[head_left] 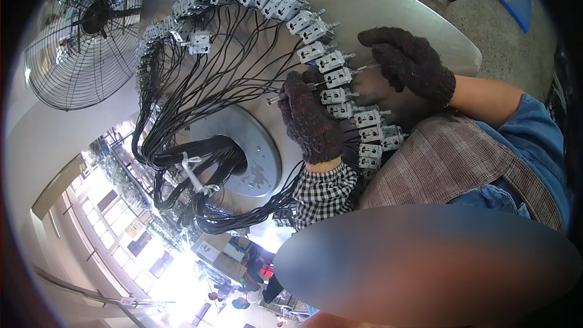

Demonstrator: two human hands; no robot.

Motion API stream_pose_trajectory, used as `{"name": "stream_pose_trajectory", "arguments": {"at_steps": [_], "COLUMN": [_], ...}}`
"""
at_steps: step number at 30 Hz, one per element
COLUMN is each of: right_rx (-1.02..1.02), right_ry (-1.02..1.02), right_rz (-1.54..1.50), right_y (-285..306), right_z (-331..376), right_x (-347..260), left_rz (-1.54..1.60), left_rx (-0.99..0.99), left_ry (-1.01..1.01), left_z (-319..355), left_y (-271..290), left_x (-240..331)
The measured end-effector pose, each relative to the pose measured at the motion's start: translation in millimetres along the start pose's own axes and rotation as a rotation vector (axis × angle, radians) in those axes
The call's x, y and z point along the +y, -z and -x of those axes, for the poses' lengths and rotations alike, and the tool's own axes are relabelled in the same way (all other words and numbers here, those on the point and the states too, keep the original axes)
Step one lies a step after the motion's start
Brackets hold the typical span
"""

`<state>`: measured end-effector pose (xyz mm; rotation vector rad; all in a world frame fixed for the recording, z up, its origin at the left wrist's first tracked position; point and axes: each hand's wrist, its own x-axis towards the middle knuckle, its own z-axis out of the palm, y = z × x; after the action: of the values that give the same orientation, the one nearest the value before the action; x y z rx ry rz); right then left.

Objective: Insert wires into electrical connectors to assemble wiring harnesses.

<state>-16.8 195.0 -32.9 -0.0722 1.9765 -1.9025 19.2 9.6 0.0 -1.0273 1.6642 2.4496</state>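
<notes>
A curved row of grey block-shaped electrical parts, each with a black cable and a short metal stem, bends across the metal tabletop. My left hand, in a dark knit glove, is closed beside the inner side of the row, among the cables. A small metal pin-like piece sticks out by its fingers; what they grip is hidden. On the row's outer side, my right hand, also gloved, has its fingers stretched out toward the blocks. A thin metal stem points from one block toward it.
The black cables gather into a thick bundle through a round opening in a grey disc, where a white tie hangs. A wire-caged fan stands at left. Several people are far off at the bottom.
</notes>
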Motion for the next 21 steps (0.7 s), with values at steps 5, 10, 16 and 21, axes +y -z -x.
{"name": "stream_pose_trajectory", "arguments": {"at_steps": [5,10,16,21], "right_rx": [-0.001,0.047,-0.02,-0.02], "right_ry": [-0.009,0.343,0.294,0.449], "right_rz": [-0.026,0.207,0.349,0.464], "right_y": [1.6,3.8,8.0,9.8], "right_z": [0.9,1.8,-0.1,3.9], "right_x": [-3.8,12.4,-1.3,4.2], "left_rz": [0.209,0.235,0.242,0.213], "left_rx": [0.045,0.026,-0.051,0.08], "left_ry": [-0.019,-0.042,-0.019,-0.039], "left_z": [-3.4,-5.2,-4.9,-5.1], "left_y": [4.3,10.9,16.3,9.7], "left_x": [-8.0,-14.7,-13.6,-13.8]}}
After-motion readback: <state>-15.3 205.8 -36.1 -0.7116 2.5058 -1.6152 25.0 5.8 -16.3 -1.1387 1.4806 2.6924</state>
